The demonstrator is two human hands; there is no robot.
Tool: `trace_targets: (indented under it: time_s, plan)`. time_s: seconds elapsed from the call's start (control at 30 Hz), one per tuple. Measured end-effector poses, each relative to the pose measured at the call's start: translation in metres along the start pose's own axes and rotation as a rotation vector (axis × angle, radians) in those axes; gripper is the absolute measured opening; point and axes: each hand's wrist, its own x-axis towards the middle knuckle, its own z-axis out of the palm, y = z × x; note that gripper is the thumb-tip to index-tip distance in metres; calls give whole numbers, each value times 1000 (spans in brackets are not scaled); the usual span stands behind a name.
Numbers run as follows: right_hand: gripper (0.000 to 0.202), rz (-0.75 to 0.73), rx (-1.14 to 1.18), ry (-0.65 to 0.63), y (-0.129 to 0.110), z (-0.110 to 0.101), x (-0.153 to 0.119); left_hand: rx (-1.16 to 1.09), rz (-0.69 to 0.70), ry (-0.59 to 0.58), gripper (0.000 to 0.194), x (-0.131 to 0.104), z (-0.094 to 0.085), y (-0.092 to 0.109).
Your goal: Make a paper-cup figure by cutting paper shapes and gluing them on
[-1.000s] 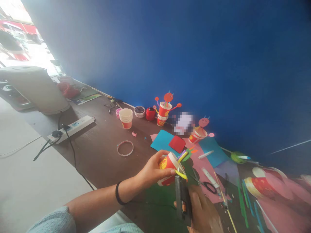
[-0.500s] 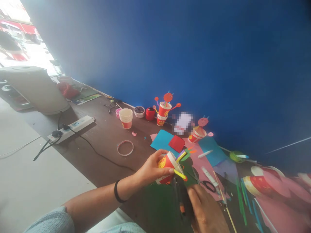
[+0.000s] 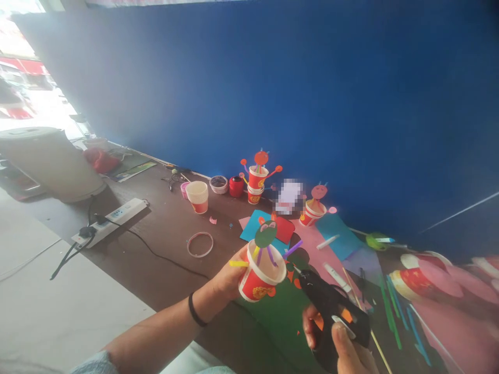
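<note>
My left hand [image 3: 231, 274] is closed around a red and white paper cup [image 3: 252, 283], tilted with its mouth toward me. A green paper head [image 3: 266, 235] with pink eyes rises from the cup on yellow and purple strips. A yellow strip [image 3: 238, 264] sticks out on the left and a purple strip [image 3: 293, 249] on the right. My right hand [image 3: 345, 347] grips a black glue gun [image 3: 331, 301] by its handle. The gun's nozzle points at the cup's right side, near the purple strip, a little apart from the cup.
Finished cup figures [image 3: 258, 176] stand at the back, another cup figure [image 3: 314, 210] to their right. A stack of paper cups [image 3: 198, 197], a tape ring [image 3: 200, 244], a power strip [image 3: 113, 221] and a kettle [image 3: 50, 166] lie leftward. Paper sheets [image 3: 268, 327] and pens [image 3: 337, 277] spread right.
My left hand has turned the cup more upright, bringing its green head and strips into view. My right hand has moved the glue gun to the right, its nozzle now pointing up and left.
</note>
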Motion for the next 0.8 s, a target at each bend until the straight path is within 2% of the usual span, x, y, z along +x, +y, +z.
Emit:
trace_targets:
  time_s: [0.1,0.23,0.4,0.57,0.7,0.8]
  plan:
    - [42,33,12,21,1,11,-4,-29,-47,-31,64,-1,5,3]
    - [38,63,-31,61,7,18,-7,-36,-42,-106,66,-4,11,6]
    - [42,92,-21,14,6,22,-9,-3,-8,-77,58,-6,9,7]
    - [42,129,42,13,-8,24,-8,25,25,-77,63,-8,8,9]
    - [51,182,123,-27,-10,24,-4,24,35,-74,65,-11,8,8]
    - [56,232,167,-74,-8,23,-4,-1,60,-81,57,-11,6,9]
